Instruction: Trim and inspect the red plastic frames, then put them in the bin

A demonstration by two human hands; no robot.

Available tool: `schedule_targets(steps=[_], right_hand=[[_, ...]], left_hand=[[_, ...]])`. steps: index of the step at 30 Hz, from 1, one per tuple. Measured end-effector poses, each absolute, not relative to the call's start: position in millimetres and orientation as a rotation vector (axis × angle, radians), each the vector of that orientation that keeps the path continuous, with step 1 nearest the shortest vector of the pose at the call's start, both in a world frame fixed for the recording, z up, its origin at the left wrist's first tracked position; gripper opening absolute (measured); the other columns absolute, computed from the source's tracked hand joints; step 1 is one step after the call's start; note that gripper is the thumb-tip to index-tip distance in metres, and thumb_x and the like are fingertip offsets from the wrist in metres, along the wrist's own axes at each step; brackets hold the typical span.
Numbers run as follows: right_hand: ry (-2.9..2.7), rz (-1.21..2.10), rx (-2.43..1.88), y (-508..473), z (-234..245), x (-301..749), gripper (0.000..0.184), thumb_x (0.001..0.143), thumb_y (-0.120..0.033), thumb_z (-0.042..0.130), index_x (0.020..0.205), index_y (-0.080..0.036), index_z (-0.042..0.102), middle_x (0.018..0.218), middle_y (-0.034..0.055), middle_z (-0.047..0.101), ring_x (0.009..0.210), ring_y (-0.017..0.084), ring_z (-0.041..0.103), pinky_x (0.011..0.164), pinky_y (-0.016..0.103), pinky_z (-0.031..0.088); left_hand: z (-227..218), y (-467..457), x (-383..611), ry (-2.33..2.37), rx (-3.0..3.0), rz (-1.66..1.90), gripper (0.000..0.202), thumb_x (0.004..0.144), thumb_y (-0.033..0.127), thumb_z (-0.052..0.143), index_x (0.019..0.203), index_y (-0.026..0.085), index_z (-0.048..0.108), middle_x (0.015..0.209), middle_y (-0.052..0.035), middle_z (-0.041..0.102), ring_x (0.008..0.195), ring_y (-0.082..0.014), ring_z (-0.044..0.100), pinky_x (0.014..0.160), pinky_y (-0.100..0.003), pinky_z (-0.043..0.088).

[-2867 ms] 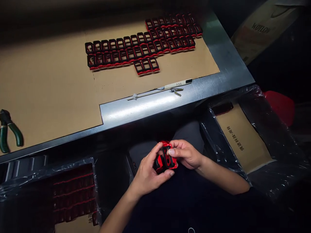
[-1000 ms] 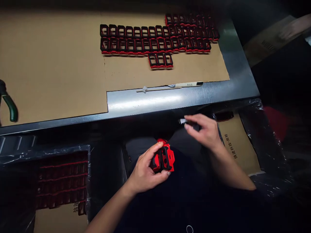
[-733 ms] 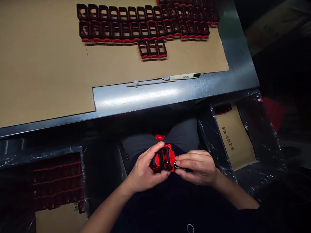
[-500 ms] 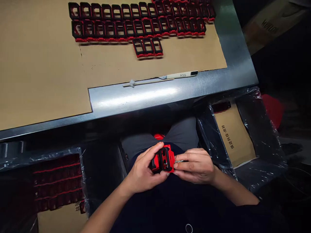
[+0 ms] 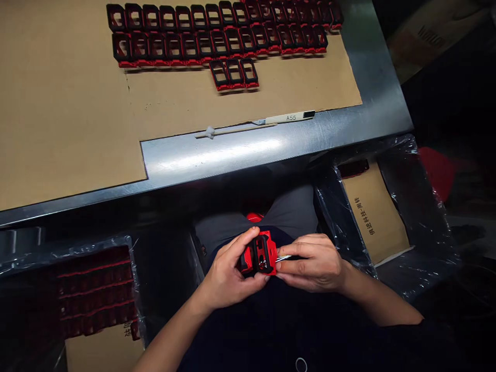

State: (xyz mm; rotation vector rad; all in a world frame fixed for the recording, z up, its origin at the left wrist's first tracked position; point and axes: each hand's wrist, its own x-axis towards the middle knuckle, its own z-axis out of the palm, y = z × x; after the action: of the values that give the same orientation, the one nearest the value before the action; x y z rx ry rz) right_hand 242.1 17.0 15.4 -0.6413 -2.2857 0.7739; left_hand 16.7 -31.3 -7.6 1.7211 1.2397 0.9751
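I see left hand (image 5: 228, 274) gripping red-black plastic frame (image 5: 258, 257), lower centre. Right hand (image 5: 313, 263) pinches thin metal pin (image 5: 283, 258) at frame's side; fingers hide tip, probably touching. More frames (image 5: 234, 72) sit in rows on cardboard (image 5: 70, 113), upper centre.

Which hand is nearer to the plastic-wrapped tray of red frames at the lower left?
Left. The left hand grips the red-and-black frame on the side facing the plastic-wrapped tray, with a gap to it. The right hand is farther away, on the frame's opposite side.
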Motion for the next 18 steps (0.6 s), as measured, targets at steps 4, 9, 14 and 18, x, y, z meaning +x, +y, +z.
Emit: schedule_targets(steps=[4, 9, 14, 18], right_hand=[[-2.286, 0.772, -0.641, 17, 17, 242, 0.006, 0.09, -0.025, 0.07, 0.093, -0.02, 0.072, 0.09, 0.0052, 0.079, 0.065, 0.013, 0.071, 0.059, 0.025, 0.054], [-2.321, 0.794, -0.643, 17, 19, 243, 0.007, 0.089, -0.024, 0.071, 0.095, -0.02, 0.071, 0.092, 0.0042, 0.079, 0.064, 0.012, 0.07, 0.059, 0.024, 0.054], [-2.384, 0.841, -0.633, 17, 25, 245, 0.007, 0.092, -0.021, 0.067, 0.096, -0.018, 0.072, 0.093, 0.0042, 0.078, 0.065, 0.012, 0.069, 0.059, 0.023, 0.054], [-2.449, 0.811, -0.615, 19, 32, 245, 0.011, 0.096, -0.02, 0.061, 0.095, -0.019, 0.072, 0.091, 0.003, 0.078, 0.071, 0.012, 0.071, 0.07, 0.023, 0.058]], left_hand=[[-8, -32, 16, 1.233, 1.7, 0.968, 0.074, 0.074, 0.02, 0.075, 0.143, 0.018, 0.048, 0.117, -0.0136, 0.074, 0.103, -0.0243, 0.075, 0.093, -0.032, 0.061], [-7, -30, 16, 1.221, 1.72, 0.979, 0.073, 0.076, 0.021, 0.075, 0.144, 0.019, 0.049, 0.119, -0.0131, 0.073, 0.105, -0.0246, 0.074, 0.093, -0.033, 0.06], [-10, -32, 12, 1.227, 1.724, 0.965, 0.075, 0.074, 0.031, 0.083, 0.142, 0.021, 0.052, 0.12, -0.0127, 0.073, 0.107, -0.0267, 0.074, 0.093, -0.035, 0.061], [-14, -36, 9, 1.211, 1.644, 0.952, 0.078, 0.071, 0.035, 0.086, 0.141, 0.023, 0.054, 0.122, -0.0131, 0.073, 0.106, -0.0284, 0.074, 0.095, -0.038, 0.06]])
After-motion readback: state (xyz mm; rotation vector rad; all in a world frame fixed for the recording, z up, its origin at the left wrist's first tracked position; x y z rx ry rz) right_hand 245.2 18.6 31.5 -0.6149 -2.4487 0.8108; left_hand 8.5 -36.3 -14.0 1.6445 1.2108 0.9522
